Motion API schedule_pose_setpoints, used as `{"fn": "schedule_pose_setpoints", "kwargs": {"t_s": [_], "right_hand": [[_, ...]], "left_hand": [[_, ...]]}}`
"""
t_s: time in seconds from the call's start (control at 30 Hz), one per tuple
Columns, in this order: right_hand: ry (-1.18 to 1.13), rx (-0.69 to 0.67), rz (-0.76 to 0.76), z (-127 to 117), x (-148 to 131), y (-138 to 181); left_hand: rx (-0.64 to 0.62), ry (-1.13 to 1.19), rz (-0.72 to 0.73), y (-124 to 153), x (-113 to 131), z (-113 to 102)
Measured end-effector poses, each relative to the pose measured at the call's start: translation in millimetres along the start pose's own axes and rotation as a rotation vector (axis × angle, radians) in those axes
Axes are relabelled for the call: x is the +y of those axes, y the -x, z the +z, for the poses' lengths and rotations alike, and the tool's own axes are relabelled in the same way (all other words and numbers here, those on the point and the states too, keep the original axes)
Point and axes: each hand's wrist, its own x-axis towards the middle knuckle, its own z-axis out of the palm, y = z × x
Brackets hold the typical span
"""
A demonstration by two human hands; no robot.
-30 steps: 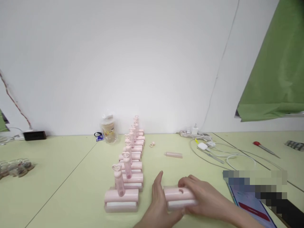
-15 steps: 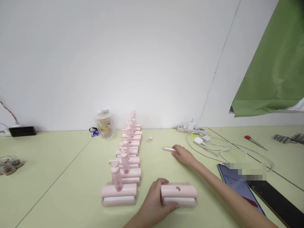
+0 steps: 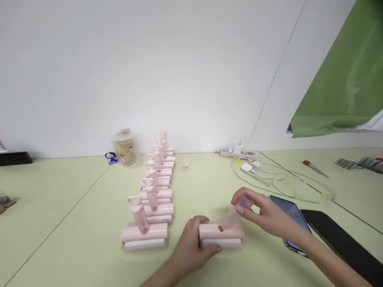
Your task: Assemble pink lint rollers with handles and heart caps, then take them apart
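Note:
My left hand grips the left end of a pink lint roller head, which lies on the table with its white roll towards me. A small dark hole shows in the head's top. Pinched between the thumb and fingers of my right hand is a translucent pink tube, tilted, its lower end just right of the hole; whether they touch I cannot tell. To the left, several pink lint rollers run in a row towards the wall, with upright tube handles topped by heart-shaped loops. A loose heart-loop cap lies beyond my hands.
At the back left stands a bagged cup. White cables and a power strip lie at the back right. A phone, a black slab and a red-handled tool lie to the right.
My right hand has brought the tube from the middle of the table back towards me, over the roller head, and tilted it. My left hand keeps its grip on the head. The view has shifted slightly.

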Motion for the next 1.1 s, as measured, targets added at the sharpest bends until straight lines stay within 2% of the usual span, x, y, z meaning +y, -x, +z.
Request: {"fn": "schedule_pose_setpoints", "kwargs": {"t_s": [0.17, 0.37, 0.53, 0.67, 0.77, 0.83, 0.9, 1.0, 1.1], "right_hand": [[0.061, -0.056, -0.038, 10.1, -9.2, 3.8], [0.089, -0.190, -0.072, 2.0, -27.0, -4.4], [0.098, -0.298, 0.019, -7.3, -37.1, -13.5], [0.105, -0.320, 0.075, -12.9, -38.2, -13.9], [0.090, -0.315, 0.075, -13.2, -37.8, -11.7], [0.065, -0.300, 0.038, -9.6, -36.7, -11.8], [-0.032, -0.284, -0.051, -1.6, -34.3, -13.6], [-0.403, -0.293, -0.181, 19.5, -28.0, -17.6], [-0.741, -0.277, -0.124, 45.9, -20.5, -19.9]], "left_hand": [[-0.023, -0.011, 0.006, 0.9, 1.3, -0.4], [-0.024, 0.000, -0.022, 0.3, 2.5, -0.5], [-0.023, 0.007, -0.024, 1.6, 1.8, 0.0], [0.025, -0.020, -0.039, 2.5, 6.9, -0.7], [0.120, -0.127, 0.092, -3.2, 19.5, -3.6], [0.107, -0.191, 0.197, -10.2, 28.8, -4.8], [0.045, -0.194, 0.196, -17.3, 34.6, -4.0], [-0.024, -0.070, 0.128, -24.0, 33.5, 0.4], [-0.016, 0.013, 0.091, -24.9, 26.4, 4.5]]}}
